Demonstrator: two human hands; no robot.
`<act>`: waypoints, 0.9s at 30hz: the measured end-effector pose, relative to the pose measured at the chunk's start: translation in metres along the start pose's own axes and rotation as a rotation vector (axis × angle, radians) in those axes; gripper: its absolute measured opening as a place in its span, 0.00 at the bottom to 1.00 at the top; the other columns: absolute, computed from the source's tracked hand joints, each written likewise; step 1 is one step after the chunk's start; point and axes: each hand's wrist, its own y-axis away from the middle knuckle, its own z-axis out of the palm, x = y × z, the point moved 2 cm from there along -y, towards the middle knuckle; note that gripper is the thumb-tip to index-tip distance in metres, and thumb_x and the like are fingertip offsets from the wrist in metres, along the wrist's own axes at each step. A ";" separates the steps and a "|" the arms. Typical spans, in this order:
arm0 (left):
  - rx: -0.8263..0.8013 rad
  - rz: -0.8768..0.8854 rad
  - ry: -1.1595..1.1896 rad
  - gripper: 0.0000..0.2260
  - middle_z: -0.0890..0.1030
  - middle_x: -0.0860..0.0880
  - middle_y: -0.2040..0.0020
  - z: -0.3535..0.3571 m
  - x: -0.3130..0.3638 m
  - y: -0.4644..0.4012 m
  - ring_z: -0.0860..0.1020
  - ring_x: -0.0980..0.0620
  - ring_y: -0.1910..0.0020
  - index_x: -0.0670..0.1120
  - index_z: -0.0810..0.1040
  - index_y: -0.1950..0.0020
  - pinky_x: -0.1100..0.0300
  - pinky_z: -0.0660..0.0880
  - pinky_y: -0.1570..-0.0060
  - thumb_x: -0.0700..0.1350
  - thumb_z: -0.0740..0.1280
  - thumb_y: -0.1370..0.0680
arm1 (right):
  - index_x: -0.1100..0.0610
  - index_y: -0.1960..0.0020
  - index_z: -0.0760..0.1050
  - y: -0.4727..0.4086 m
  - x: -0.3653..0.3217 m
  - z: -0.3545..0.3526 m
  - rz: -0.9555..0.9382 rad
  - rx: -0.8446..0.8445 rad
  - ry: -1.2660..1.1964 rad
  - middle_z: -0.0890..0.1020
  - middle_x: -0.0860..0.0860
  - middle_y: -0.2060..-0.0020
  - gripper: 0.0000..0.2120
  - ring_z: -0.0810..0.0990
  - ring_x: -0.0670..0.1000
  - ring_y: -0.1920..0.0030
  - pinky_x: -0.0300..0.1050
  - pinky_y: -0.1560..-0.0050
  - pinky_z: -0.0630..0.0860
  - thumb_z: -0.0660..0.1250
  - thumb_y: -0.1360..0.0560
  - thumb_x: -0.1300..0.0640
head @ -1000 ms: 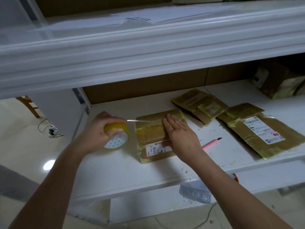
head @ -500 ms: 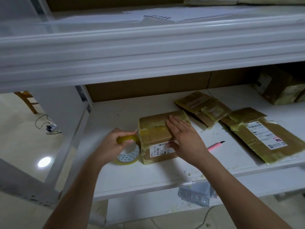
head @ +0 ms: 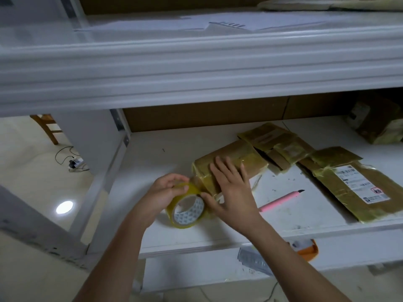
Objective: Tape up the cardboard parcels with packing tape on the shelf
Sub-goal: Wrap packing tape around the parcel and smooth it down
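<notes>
Evidently the wrapping of one parcel is under way. The left hand grips the packing tape roll, fingers curled over its yellowish rim, holding it against the near left end of the small cardboard parcel, which lies on the white shelf. The right hand lies flat with straight fingers on top of the parcel, pressing it down, its thumb reaching toward the roll. The parcel looks brown and glossy, already banded with yellowish tape; whether a free strip runs from roll to box is hard to tell. The next move likely calls for drawing the tape over the remaining face and then cutting it; the pink utility knife lies on the shelf just right of the right hand. Flattened taped cardboard and a labelled flat parcel lie farther right.
</notes>
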 end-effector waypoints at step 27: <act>0.151 -0.137 0.245 0.09 0.86 0.46 0.51 0.051 -0.043 0.007 0.83 0.47 0.48 0.45 0.83 0.46 0.55 0.78 0.45 0.45 0.73 0.25 | 0.56 0.35 0.75 -0.028 0.024 0.014 -0.074 0.018 -0.327 0.74 0.45 0.32 0.24 0.62 0.50 0.26 0.58 0.23 0.44 0.73 0.28 0.51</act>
